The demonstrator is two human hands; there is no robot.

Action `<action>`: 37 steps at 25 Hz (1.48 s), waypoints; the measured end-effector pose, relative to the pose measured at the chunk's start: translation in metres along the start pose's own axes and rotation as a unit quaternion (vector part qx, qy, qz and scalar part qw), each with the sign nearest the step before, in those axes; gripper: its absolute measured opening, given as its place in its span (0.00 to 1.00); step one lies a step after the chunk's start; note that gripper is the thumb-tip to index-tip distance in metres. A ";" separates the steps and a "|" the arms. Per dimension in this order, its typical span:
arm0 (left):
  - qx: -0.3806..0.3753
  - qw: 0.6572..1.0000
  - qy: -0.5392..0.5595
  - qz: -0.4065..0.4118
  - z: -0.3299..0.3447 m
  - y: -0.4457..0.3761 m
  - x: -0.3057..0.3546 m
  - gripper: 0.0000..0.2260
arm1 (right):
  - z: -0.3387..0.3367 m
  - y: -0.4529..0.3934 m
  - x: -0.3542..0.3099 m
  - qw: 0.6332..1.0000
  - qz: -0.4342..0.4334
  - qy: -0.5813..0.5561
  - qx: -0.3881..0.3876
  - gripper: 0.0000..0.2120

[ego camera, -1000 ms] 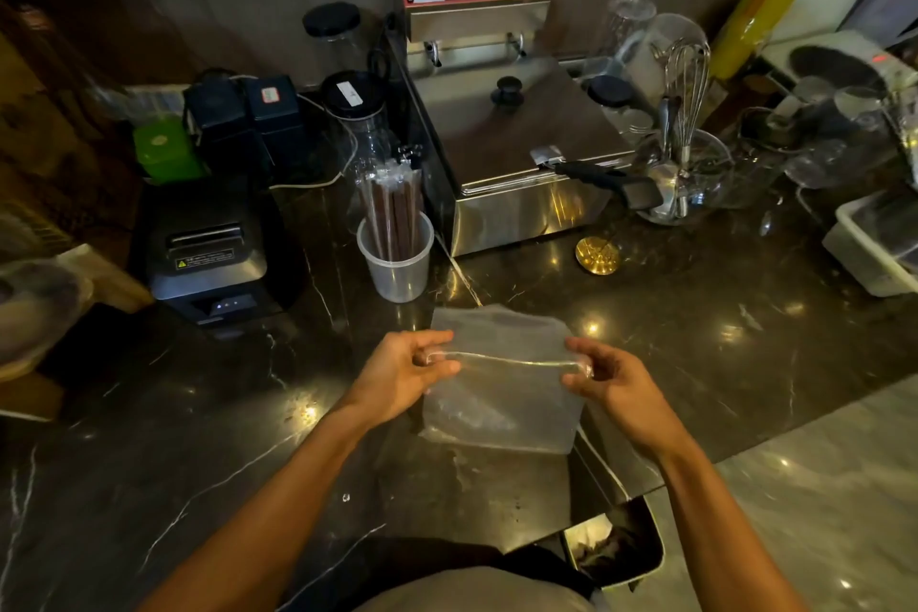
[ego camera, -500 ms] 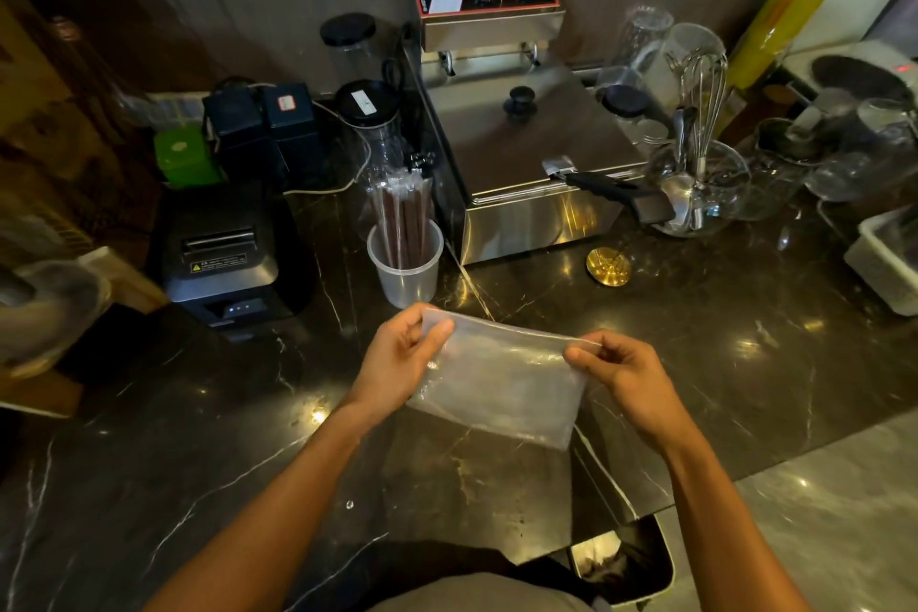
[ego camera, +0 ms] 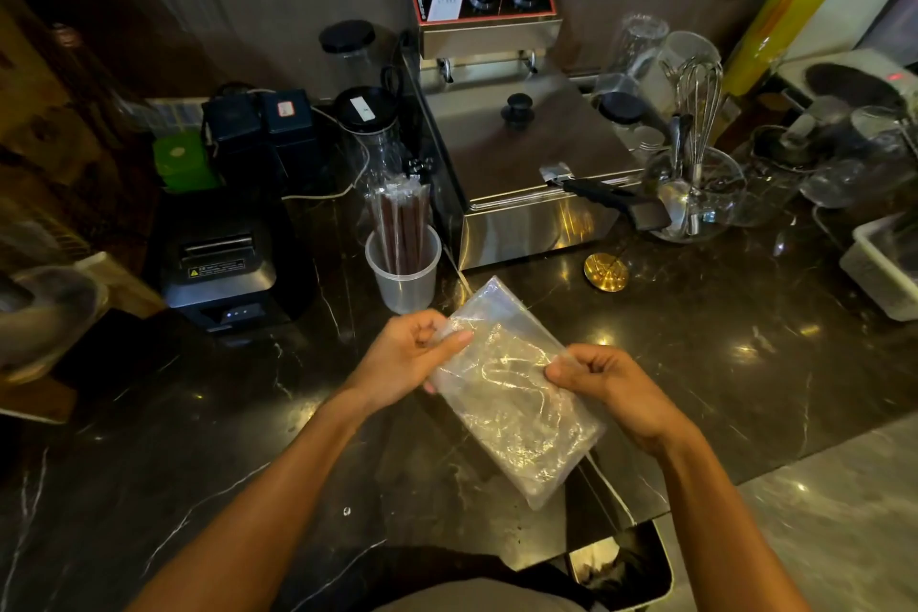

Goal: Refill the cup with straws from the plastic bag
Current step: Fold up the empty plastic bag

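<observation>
A clear plastic bag (ego camera: pixel 511 393), flat and with nothing visible inside, slants above the dark marble counter (ego camera: pixel 248 437). My left hand (ego camera: pixel 405 358) pinches its upper left edge, and my right hand (ego camera: pixel 603 385) pinches its right edge. Just beyond my left hand stands a translucent plastic cup (ego camera: pixel 405 276). Several dark wrapped straws (ego camera: pixel 400 226) stand upright in it.
A steel fryer (ego camera: pixel 516 164) sits right of the cup, and a black receipt printer (ego camera: pixel 226 263) sits left of it. A glass bowl with a whisk (ego camera: pixel 695 184), a gold lid (ego camera: pixel 606 271) and a white tub (ego camera: pixel 884 268) stand to the right. The counter edge drops at lower right.
Both hands have turned the bag from lying level across to a slant, its far end toward the cup and near end toward me. The cup and straws have not moved.
</observation>
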State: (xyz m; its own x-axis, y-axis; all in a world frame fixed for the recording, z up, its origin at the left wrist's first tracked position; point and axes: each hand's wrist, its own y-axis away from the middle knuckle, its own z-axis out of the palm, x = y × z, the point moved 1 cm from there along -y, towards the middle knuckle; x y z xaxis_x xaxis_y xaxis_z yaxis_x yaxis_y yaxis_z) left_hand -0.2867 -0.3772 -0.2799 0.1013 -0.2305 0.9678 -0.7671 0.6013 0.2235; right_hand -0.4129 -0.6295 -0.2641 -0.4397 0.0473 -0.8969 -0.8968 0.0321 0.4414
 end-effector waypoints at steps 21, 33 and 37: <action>-0.034 0.992 0.088 -0.078 0.011 0.005 -0.010 0.09 | 0.010 -0.009 0.019 0.998 -0.006 -0.047 0.031 0.06; -0.084 0.975 0.174 -0.109 0.016 0.011 -0.016 0.17 | 0.010 -0.004 0.034 0.985 -0.004 -0.160 0.061 0.12; -0.087 0.958 0.237 -0.134 0.024 0.010 -0.014 0.14 | 0.008 -0.001 0.042 0.972 0.002 -0.221 0.075 0.17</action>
State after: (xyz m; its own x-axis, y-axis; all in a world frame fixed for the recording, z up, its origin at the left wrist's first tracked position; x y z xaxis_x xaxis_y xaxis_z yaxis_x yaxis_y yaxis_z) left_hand -0.3111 -0.3860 -0.2938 0.5878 -0.0460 0.8077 -0.5604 0.6969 0.4475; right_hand -0.4303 -0.6194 -0.3021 -0.3483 0.4718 -0.8100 -0.8633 0.1753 0.4733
